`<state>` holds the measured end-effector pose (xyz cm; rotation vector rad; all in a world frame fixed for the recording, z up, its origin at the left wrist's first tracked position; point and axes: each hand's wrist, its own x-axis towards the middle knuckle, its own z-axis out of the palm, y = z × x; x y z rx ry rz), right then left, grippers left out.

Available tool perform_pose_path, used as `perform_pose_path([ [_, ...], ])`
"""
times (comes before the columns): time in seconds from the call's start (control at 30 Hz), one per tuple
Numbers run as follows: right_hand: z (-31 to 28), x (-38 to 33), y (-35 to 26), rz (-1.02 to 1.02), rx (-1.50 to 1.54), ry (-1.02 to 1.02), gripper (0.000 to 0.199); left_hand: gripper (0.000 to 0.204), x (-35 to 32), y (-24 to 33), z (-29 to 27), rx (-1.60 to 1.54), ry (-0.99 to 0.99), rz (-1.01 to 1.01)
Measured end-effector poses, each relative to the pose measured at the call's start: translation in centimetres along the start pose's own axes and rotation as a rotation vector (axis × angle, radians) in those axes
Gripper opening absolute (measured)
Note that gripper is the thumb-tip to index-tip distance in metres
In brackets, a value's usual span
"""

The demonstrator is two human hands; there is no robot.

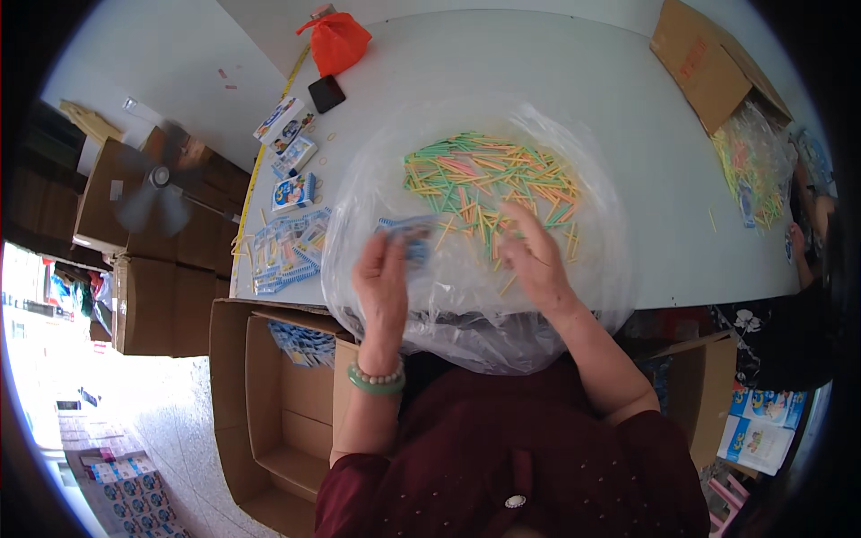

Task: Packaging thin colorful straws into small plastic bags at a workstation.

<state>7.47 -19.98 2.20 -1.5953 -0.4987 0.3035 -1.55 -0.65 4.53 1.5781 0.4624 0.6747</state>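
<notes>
My left hand [382, 273] is closed on a small blue-and-white printed packet [414, 240], which is smeared by motion. To its right, my right hand [535, 264] hovers at the near edge of a heap of thin sticks [475, 175] in green, yellow and pink. Its fingers are blurred, so I cannot tell whether they hold a stick. The heap lies on a large clear plastic bag [368, 179] spread over the table and hanging past its front edge.
Packets [287, 255] lie left of the bag, near small boxes [293, 192]. An open carton [291, 394] with packets stands below the table. Behind are a red bag [339, 45] and black object [326, 93]. Another person's arm [801, 255] is at right, near a tipped carton [704, 67].
</notes>
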Motion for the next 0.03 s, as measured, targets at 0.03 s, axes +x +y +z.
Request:
perform_pose_path([
  [0.03, 0.75, 0.7, -2.55, 0.16, 0.175, -0.133, 0.038, 0.009, -0.13, -3.05, -0.19, -0.079, -0.018, -0.105],
])
